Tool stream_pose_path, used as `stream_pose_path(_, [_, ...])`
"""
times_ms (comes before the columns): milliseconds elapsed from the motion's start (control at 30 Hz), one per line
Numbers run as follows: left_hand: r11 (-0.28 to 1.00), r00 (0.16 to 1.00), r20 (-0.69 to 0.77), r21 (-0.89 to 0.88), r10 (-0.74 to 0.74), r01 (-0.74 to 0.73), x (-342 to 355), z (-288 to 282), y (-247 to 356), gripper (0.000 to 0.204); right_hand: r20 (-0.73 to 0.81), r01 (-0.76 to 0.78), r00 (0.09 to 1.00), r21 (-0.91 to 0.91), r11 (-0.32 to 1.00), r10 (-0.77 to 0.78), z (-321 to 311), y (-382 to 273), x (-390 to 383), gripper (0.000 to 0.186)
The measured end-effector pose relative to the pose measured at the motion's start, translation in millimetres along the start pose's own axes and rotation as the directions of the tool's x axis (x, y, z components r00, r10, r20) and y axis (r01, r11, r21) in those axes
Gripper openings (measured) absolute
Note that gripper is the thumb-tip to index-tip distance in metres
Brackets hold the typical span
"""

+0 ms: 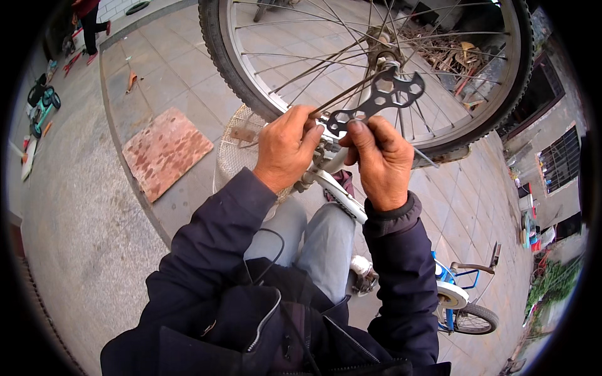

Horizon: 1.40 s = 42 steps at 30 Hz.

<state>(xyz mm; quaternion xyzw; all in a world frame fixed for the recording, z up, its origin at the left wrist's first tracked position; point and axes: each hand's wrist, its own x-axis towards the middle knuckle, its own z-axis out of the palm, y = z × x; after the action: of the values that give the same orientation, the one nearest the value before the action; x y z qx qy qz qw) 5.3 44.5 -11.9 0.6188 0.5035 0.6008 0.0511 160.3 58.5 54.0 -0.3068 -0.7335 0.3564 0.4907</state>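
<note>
My right hand (384, 160) pinches a flat black multi-hole spanner (382, 99) between thumb and fingers. Its wide jaw end points up and away, and its narrow end reaches toward my left hand (283, 147). That left hand is closed beside the bicycle wheel's rim, thumb against forefinger, near the brake parts (326, 149). What its fingertips grip is hidden. In front of me the spoked wheel (221, 62) stands above the white frame (338, 194). A pale wire basket (229, 164) sits left of the frame, partly behind my left hand.
A reddish stone slab (168, 152) lies on the paving at left. At lower right stands a blue small bicycle (473, 318). A turquoise balance bike (41, 108) and a person's legs (89, 31) are far left. Dry sticks (461, 59) are heaped behind the wheel.
</note>
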Motion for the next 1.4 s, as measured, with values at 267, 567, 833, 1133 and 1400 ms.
stream_pose_path(267, [1.0, 1.0, 0.006, 0.007, -0.003, 0.003, 1, -1, 1, 0.022, 0.111, -0.111, 0.987, -0.036, 0.993, 0.114, -24, -13, 4, 0.018])
stream_pose_path(567, [1.0, 1.0, -0.009, -0.003, 0.002, -0.002, 1, 2, -1, 0.02, 0.263, -0.067, 0.95, -0.359, 0.931, 0.17, -53, -38, 18, 0.019])
stream_pose_path(833, [1.0, 1.0, -0.008, -0.007, -0.001, 0.001, 1, 2, -2, 0.02, 0.199, -0.053, 0.969, -0.408, 0.911, 0.146, -69, -46, 28, 0.021])
stream_pose_path(1133, [1.0, 1.0, -0.027, -0.022, -0.004, 0.003, 1, 4, -2, 0.02, 0.153, -0.061, 0.982, -0.291, 0.955, 0.11, -87, -46, 36, 0.023])
stream_pose_path(1400, [1.0, 0.999, -0.036, -0.005, 0.021, -0.021, 1, 3, -2, 0.02, 0.156, -0.094, 0.98, -0.186, 0.978, 0.124, -83, -34, 36, 0.02])
